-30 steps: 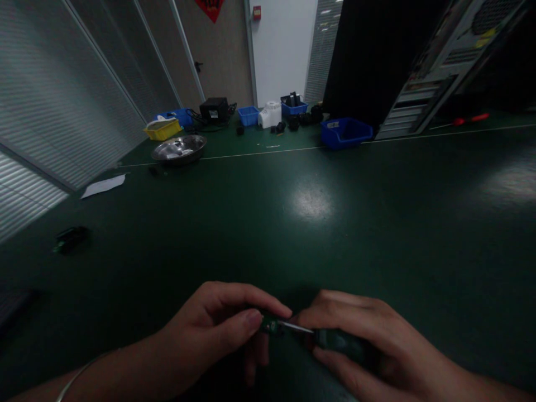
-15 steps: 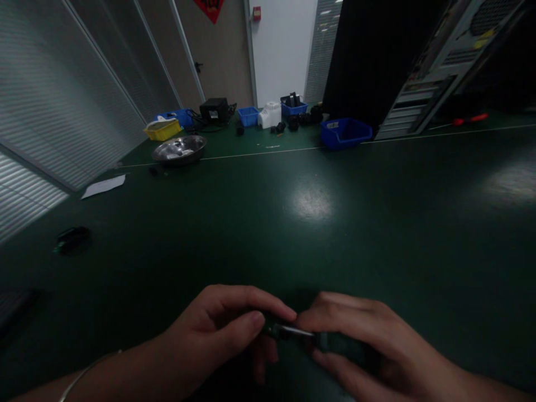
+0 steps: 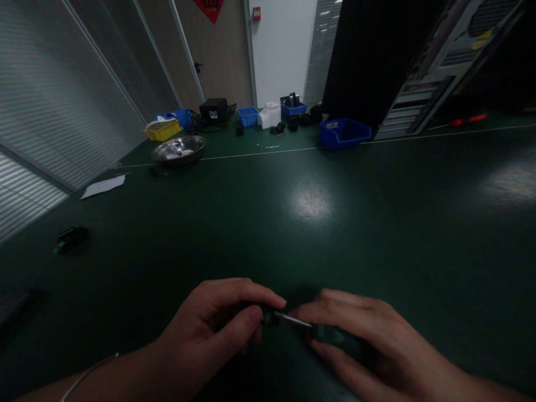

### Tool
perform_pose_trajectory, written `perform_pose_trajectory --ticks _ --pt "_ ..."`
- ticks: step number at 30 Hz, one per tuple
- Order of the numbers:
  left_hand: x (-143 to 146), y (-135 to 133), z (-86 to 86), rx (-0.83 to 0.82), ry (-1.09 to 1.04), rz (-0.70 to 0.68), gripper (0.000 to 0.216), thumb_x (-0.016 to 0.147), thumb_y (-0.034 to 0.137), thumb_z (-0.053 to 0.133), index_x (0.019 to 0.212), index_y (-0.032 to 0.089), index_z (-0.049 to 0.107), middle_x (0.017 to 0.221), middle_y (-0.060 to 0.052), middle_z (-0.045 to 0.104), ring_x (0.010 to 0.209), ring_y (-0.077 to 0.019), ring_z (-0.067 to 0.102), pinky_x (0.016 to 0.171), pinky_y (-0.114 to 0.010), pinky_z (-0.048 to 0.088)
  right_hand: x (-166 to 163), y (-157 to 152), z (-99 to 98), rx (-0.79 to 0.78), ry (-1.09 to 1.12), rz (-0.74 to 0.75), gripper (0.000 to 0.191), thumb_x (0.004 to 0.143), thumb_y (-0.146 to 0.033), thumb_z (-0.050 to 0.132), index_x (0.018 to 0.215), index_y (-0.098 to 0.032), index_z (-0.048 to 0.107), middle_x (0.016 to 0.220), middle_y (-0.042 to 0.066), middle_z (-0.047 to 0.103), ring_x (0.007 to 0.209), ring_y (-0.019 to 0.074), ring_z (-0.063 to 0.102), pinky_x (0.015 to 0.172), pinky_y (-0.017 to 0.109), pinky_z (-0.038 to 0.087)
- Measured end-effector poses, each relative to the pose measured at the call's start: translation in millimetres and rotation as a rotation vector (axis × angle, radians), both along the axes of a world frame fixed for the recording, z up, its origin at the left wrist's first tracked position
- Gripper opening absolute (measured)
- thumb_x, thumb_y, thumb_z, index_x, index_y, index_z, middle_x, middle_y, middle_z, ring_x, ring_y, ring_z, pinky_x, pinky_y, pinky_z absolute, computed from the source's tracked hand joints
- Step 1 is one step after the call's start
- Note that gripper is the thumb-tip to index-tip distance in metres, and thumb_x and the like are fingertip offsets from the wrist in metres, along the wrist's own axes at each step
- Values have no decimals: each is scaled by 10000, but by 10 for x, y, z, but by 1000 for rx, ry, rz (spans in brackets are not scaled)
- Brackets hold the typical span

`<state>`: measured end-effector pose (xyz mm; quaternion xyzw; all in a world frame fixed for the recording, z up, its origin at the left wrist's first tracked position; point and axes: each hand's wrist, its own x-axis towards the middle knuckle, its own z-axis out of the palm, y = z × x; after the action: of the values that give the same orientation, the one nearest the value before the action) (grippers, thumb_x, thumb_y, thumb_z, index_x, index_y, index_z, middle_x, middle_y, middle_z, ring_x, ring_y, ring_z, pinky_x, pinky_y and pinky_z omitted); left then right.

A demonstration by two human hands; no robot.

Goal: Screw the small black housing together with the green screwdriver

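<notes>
My right hand (image 3: pixel 368 335) is wrapped round the dark handle of a screwdriver (image 3: pixel 337 338), whose thin metal shaft points left. In my left hand (image 3: pixel 226 318) a small dark part (image 3: pixel 268 317) is pinched between thumb and fingers; its exact kind is too dark to make out. The screwdriver's tip meets the right side of this part. Both hands are low over the green table (image 3: pixel 234 223), close to the near edge of the view.
At the back stand a metal bowl (image 3: pixel 179 149), a yellow bin (image 3: pixel 163 130), a blue bin (image 3: pixel 345 134) and a black box (image 3: pixel 214 110). A dark object (image 3: pixel 72 239) and a white paper (image 3: pixel 103 186) lie at left. A computer case (image 3: pixel 422 95) stands back right.
My left hand has moved slightly left and up with the small part. More of the screwdriver's shaft and handle shows between the hands now.
</notes>
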<state>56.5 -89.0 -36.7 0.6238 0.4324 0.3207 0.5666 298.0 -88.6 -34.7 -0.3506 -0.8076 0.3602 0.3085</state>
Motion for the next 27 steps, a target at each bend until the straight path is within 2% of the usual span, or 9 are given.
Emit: perform_pose_trajectory --ticks 3,7,9,14,16,19,23,27 --pt "1 10 37 69 95 -6 229 939 219 562 1024 255 772 698 -1 604 584 -122 561 526 -194 440 9 -8 22 -5 0 14 440 738 -26 584 1065 -273 743 877 23 800 734 194 763 568 211 605" --pt "0 3 55 121 125 -30 239 938 196 561 1043 256 767 682 9 612 550 -106 542 501 -183 416 27 25 45 -22 6 53 424 729 -34 592 1038 -274 753 795 10 783 650 180 741 554 211 597" --pt "7 -3 59 128 130 -20 236 934 197 567 1038 249 772 671 9 612 541 -105 539 491 -183 407 29 42 48 -16 9 70 422 724 -36 594 1041 -265 754 805 18 784 686 188 750 558 211 598" --pt "26 -7 63 134 116 -19 236 928 189 578 1043 243 777 662 4 617 550 -111 547 497 -184 411 30 35 59 -38 -33 7 487 736 14 576 1119 -243 733 926 46 800 809 208 771 628 223 618" --pt "18 -9 53 121 108 -34 235 935 198 576 1046 248 776 677 0 620 549 -108 542 490 -178 405 26 31 68 -35 10 28 460 731 2 592 1078 -257 748 879 30 803 762 196 770 603 209 612" --pt "-1 -12 20 26 59 -49 232 962 283 561 1072 255 763 695 -3 613 540 -103 527 479 -173 397 15 38 74 -51 17 20 465 733 7 578 1075 -258 748 879 30 802 733 191 763 600 213 606" --pt "-16 -5 -27 -178 -76 -68 321 947 453 570 1120 238 734 681 0 599 537 -102 514 488 -177 399 4 54 54 -75 46 34 434 747 -20 585 1063 -270 747 845 17 791 637 169 732 569 214 588" --pt "-20 5 -47 -273 -147 -87 324 931 470 596 1120 247 737 683 3 613 542 -92 527 510 -170 410 12 60 37 -78 64 49 397 749 -45 595 1038 -266 755 833 21 790 622 173 724 559 221 584"
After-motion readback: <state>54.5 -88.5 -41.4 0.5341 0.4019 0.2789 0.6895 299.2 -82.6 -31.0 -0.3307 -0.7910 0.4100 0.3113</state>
